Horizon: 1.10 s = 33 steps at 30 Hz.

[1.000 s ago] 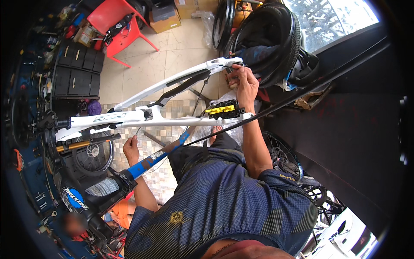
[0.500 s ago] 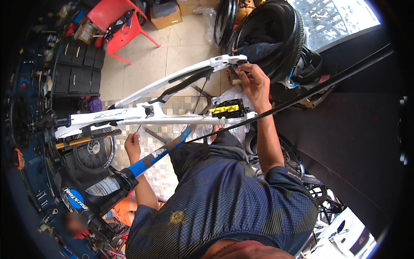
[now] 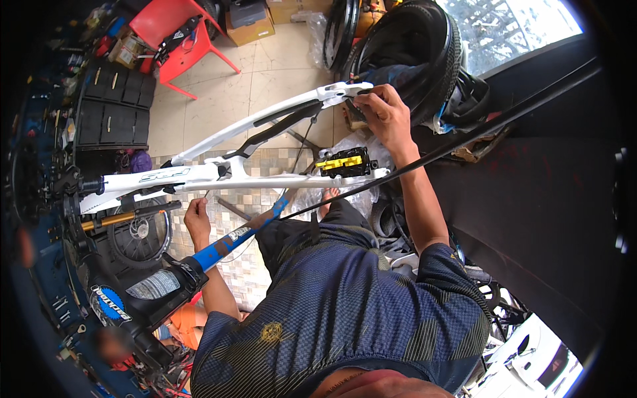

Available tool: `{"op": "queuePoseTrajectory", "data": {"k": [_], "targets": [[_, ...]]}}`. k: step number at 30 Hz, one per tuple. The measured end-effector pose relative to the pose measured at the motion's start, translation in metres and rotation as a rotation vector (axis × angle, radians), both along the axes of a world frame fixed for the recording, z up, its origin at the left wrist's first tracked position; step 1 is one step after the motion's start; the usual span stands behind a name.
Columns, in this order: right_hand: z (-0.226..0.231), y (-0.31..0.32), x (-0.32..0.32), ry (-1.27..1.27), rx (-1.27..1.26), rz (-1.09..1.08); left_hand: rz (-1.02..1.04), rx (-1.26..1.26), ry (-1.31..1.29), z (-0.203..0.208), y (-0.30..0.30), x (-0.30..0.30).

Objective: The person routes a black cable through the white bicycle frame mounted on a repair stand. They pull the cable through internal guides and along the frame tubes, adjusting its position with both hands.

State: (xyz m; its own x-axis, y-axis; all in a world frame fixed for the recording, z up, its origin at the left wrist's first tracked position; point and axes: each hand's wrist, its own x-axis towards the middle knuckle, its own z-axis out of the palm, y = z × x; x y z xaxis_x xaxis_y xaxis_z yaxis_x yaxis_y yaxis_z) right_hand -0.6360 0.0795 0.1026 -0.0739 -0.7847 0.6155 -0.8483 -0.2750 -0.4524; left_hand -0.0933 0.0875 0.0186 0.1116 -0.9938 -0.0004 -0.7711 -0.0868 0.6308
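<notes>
A white bicycle frame (image 3: 196,174) is held across in front of me, with black guards on its stays. My left hand (image 3: 197,217) is below the frame's near tube, thumb and fingers pinched on a thin cable (image 3: 207,195) that runs up to the tube. At the frame's far right end, my right hand (image 3: 387,116) has its fingers pinched together against the dropout (image 3: 355,91). What those fingers hold is hidden. A black case with yellow inserts (image 3: 343,162) rests on the frame between my hands.
A blue and black repair stand (image 3: 229,237) slants below the frame, and a long black bar (image 3: 451,149) crosses my right forearm. Behind are a red chair (image 3: 179,43), black drawers (image 3: 116,103) and stacked tyres (image 3: 424,60). A person in orange (image 3: 189,325) is at lower left.
The view has shifted slightly, so the frame and stand appear a little further left. My right hand's fingers have curled more at the dropout. My left hand keeps its pinch below the tube.
</notes>
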Motion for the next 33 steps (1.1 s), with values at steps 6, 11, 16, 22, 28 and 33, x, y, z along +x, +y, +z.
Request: {"op": "queuePoseTrajectory", "data": {"k": [6,11,16,22,28,33], "targets": [[-0.002,-0.005,0.003,0.192,-0.008,-0.028,-0.002,-0.005,-0.01,0.0,-0.002,0.025],[-0.007,-0.005,0.002,0.235,-0.047,-0.021,0.001,0.005,0.009,-0.001,-0.004,0.031],[-0.004,0.0,0.007,0.193,-0.039,-0.004,-0.041,0.037,0.031,-0.002,-0.006,0.038],[-0.007,0.001,0.01,0.132,0.039,-0.027,0.005,0.303,0.37,0.02,0.007,0.034],[0.007,-0.002,0.021,0.219,0.007,-0.081,0.104,0.702,0.7,0.047,0.066,0.071],[0.008,-0.004,0.025,0.235,0.052,-0.11,-0.019,0.666,1.048,0.074,0.085,0.08]]}}
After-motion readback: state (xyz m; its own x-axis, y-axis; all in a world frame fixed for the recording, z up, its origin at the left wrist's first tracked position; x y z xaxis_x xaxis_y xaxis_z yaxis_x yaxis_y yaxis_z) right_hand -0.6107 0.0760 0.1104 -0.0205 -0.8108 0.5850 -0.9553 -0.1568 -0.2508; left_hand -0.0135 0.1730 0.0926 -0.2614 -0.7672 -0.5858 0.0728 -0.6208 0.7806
